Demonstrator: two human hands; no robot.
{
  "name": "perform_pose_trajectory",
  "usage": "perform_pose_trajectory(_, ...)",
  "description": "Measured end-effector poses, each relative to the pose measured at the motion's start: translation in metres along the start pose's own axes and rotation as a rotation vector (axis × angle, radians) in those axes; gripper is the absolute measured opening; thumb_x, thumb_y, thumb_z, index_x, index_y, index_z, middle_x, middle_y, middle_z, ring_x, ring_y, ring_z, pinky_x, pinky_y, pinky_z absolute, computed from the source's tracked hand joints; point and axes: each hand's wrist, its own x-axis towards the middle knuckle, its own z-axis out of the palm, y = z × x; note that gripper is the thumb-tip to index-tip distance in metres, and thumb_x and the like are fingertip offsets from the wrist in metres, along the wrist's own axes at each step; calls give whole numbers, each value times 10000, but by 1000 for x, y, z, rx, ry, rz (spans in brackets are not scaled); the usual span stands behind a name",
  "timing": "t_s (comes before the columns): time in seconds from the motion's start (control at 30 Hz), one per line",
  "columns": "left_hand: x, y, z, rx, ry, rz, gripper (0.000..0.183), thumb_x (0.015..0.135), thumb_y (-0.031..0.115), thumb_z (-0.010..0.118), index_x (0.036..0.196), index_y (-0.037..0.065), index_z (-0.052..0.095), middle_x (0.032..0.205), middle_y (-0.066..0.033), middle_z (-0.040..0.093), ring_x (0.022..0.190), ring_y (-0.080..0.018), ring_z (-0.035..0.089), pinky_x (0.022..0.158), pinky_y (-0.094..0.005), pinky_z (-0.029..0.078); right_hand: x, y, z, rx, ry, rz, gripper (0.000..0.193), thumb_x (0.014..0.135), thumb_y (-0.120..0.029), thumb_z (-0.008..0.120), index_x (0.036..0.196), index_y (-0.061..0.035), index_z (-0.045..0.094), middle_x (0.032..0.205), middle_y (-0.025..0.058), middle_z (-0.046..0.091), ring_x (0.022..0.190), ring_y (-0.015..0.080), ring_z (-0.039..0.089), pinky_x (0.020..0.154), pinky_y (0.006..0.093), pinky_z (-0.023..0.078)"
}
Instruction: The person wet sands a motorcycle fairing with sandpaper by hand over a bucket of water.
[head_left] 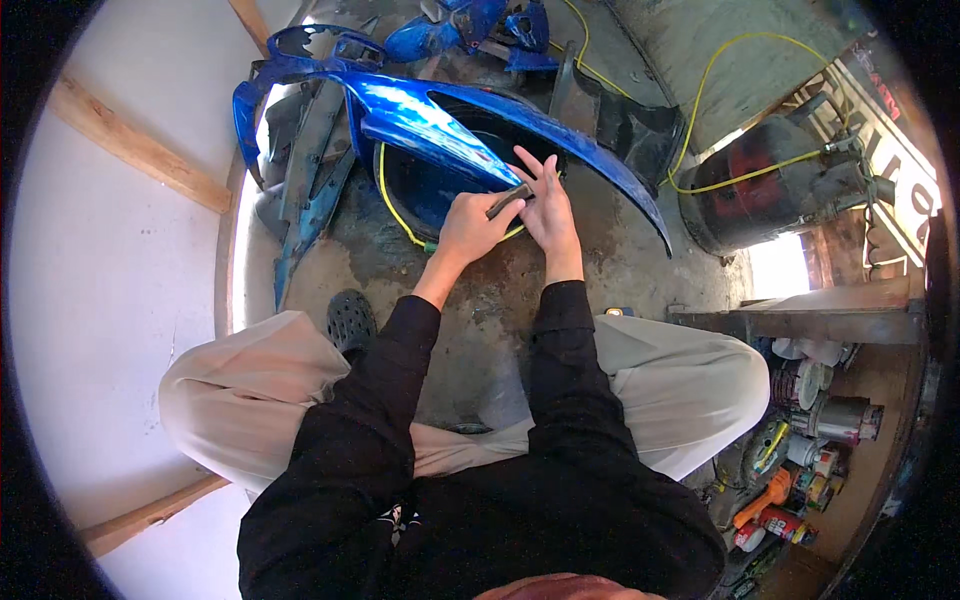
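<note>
Before me lies a large glossy blue motorcycle fairing panel (pixel 430 125), curved and pointed, with whitish streaks on its face. Close to its near edge, my left hand (pixel 472 232) is closed on a small dark flat piece (pixel 508 201); whether it is folded sandpaper I cannot tell. My right hand (pixel 552 212) is just beside it, palm turned up and fingers stretched apart. The far end of the dark piece meets the right palm. Beneath the panel sits a round black tub (pixel 405 185), partly covered by it, with dark contents.
More blue body parts (pixel 425 38) lie at the far side, and dark plastic pieces (pixel 620 120) lie right of the tub. A yellow hose (pixel 745 178) runs to a dark tank (pixel 750 190) at the right. Cans fill a shelf (pixel 840 325) at the lower right. A white wall stands left.
</note>
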Motion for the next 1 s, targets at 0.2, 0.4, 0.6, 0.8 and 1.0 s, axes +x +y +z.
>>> perform_pose_trajectory(0.2, -1, -8, 3, -8, 67, -15, 282, 978, 267, 720, 1134, 47, 800, 859, -227, 750, 776, -306, 762, 676, -391, 552, -1, 0, 3, -12, -8, -34, 821, 1041, -707, 446, 1580, -87, 464, 1492, 249, 515, 1267, 343, 570, 1087, 507, 477)
perform_pose_trajectory(0.4, 0, -6, 6, -34, 72, 52, 295, 984, 252, 725, 1179, 39, 788, 890, -224, 770, 790, -190, 779, 687, -344, 549, 1, -1, -2, 10, -2, -5, 835, 1038, -707, 452, 1580, -72, 455, 1481, 233, 535, 1271, 335, 574, 1082, 503, 477)
perform_pose_trajectory(0.6, 0, -4, -3, -42, -4, -26, 305, 977, 274, 724, 1148, 31, 792, 887, -241, 751, 806, -286, 756, 691, -380, 552, -5, -4, 7, -18, 15, -20, 832, 1038, -709, 447, 1583, -80, 456, 1504, 243, 521, 1252, 335, 588, 1059, 497, 496)
perform_pose_trajectory(0.8, 0, -1, 2, -25, 4, -8, 310, 978, 267, 725, 1148, 15, 789, 868, -219, 760, 794, -267, 736, 700, -372, 551, -4, -4, 4, -12, 16, -12, 822, 1044, -692, 457, 1574, -64, 465, 1491, 247, 524, 1246, 327, 585, 1074, 483, 492)
perform_pose_trajectory(1.0, 0, -6, 1, -81, 28, -22, 304, 984, 227, 731, 1192, 9, 778, 918, -197, 794, 811, -149, 754, 737, -325, 556, -4, -3, 2, 14, -6, -30, 835, 1048, -688, 459, 1578, -43, 458, 1498, 259, 466, 1252, 325, 564, 1100, 458, 473)
